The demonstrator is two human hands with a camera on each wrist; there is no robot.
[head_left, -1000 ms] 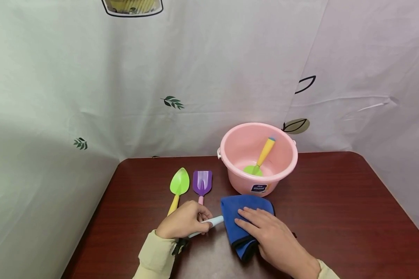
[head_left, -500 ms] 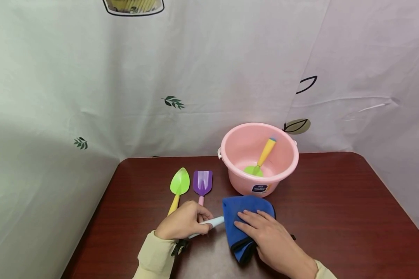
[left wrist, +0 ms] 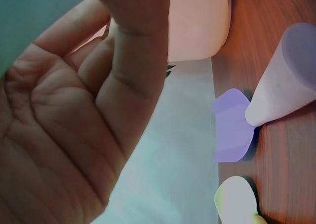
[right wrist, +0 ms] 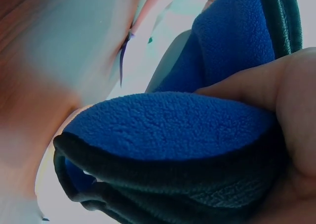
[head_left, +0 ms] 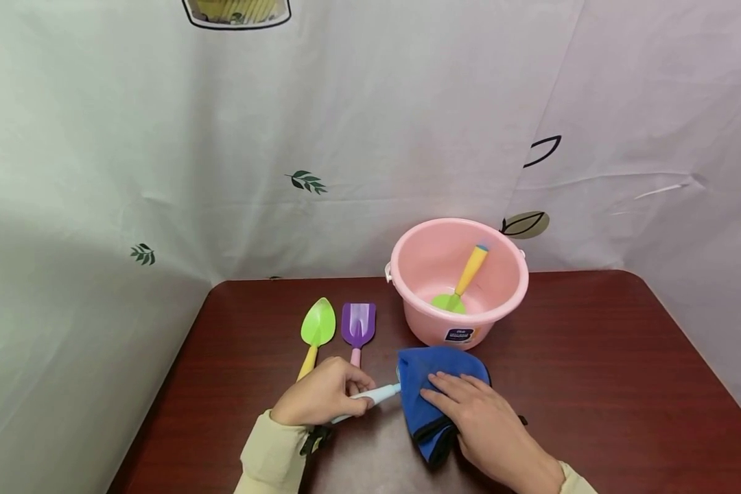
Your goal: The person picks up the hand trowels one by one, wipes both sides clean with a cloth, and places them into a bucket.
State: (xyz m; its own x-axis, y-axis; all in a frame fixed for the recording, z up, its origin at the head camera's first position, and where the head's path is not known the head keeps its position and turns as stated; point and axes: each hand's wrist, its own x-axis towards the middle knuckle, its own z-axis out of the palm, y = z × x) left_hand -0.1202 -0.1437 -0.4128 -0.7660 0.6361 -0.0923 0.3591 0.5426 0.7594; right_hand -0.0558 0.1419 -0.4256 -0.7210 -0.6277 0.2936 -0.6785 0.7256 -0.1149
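My left hand (head_left: 327,392) pinches the light blue handle (head_left: 379,394) of a tool between thumb and fingers. The tool's far end is hidden by a blue cloth (head_left: 421,370) with black edging. On top of that folded cloth lie the fingers of my right hand (head_left: 488,425). In the right wrist view the thumb (right wrist: 252,88) presses into the cloth (right wrist: 173,127), which bends into a fold around something hidden. The left wrist view shows the palm of the left hand (left wrist: 59,115), but not the handle in its grip.
Behind the left hand lie a green trowel (head_left: 318,322) with a yellow handle and a purple shovel (head_left: 359,324) with a pink handle. A pink bucket (head_left: 429,302) stands behind the cloth, holding a yellow-handled green tool (head_left: 471,269). The dark red table (head_left: 605,370) meets fabric walls.
The cloth and my right hand have shifted slightly to the right along the tool, baring a little more of the light blue handle's end. The left hand stays nearly in place.
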